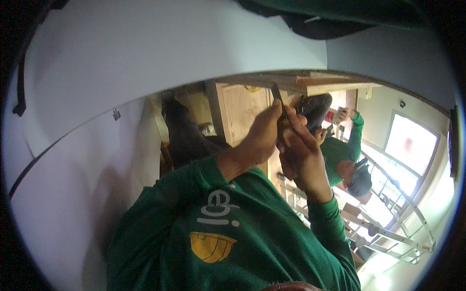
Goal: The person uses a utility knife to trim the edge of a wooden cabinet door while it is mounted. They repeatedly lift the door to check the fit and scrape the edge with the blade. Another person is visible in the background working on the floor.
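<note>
My left hand [261, 135] and my right hand [302, 154] are raised together in front of my chest. Between them they grip a narrow dark flat object [276, 91], which looks nearly edge-on and slants up and to the left from my fingers. My left thumb presses along its side, while the right fingers are bent around its lower part. Its lower end is hidden in my hands, and I cannot make out its exact kind. Green sleeves cover both my forearms.
At right, a co-worker [340, 157] in green and a dark cap holds something small. A metal ladder [388, 233] stands close by, near a bright window [410, 143]. White panels [160, 53] curve overhead and along the left; wooden boards [240, 109] lie beyond my hands.
</note>
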{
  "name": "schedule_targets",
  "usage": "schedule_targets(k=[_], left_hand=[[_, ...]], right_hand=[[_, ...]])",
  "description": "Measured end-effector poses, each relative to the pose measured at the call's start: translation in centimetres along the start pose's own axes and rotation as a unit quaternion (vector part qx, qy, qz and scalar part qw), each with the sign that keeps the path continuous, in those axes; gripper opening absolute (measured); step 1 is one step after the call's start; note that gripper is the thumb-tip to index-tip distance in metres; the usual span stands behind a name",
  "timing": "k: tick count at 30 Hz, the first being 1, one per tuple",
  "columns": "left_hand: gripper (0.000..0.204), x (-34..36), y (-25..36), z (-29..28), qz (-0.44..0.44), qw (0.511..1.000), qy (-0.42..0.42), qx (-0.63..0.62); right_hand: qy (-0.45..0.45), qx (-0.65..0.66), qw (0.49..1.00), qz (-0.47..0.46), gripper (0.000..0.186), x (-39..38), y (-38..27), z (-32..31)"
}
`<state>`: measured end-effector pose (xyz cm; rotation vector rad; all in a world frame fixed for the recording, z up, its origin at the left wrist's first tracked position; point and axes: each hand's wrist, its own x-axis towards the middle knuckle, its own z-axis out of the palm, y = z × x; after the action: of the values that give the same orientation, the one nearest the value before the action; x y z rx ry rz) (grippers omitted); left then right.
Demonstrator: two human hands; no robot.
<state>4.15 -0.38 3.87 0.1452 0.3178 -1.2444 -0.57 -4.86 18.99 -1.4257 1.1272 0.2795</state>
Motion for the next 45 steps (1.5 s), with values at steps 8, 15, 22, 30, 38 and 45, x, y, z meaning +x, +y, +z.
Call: schedule_targets(k=[8, 15, 22, 30, 38, 45], left_hand=[[0.053, -1.3, -0.2, 1.0, 0.034, 0.996, -0.011, 0.084], [0.055, -0.9, 0.0, 1.8, 0.032, 0.998, 0.019, 0.048], [0.059, -0.1, 2.0, 0.5, -0.007, 0.999, 0.013, 0.033], [0.059, -1.1, 1.9, 0.6, -0.001, 0.998, -0.02, 0.056], [0.058, 1.3, 1.7, 0.8, 0.01, 0.998, 0.055, 0.031], [0.052, -0.3, 0.8, -0.6, -0.011, 1.0, -0.012, -0.002]], right_hand=[[-0.021, -0.03, 0.999, -0.033, 0.055, -0.2, -1.3, -0.6], [-0.012, -0.047, 0.999, -0.022, 0.053, 0.3, -1.2, -0.6], [0.03, 0.016, 0.998, 0.059, 0.033, 3.2, -1.1, 0.2], [0.017, -0.023, 1.0, 0.003, 0.039, 1.4, -0.6, 0.5], [-0.011, -0.101, 0.994, -0.028, 0.045, 2.9, -0.8, -0.2], [0.017, -0.035, 0.999, -0.037, 0.049, 1.5, 1.3, -0.1]])
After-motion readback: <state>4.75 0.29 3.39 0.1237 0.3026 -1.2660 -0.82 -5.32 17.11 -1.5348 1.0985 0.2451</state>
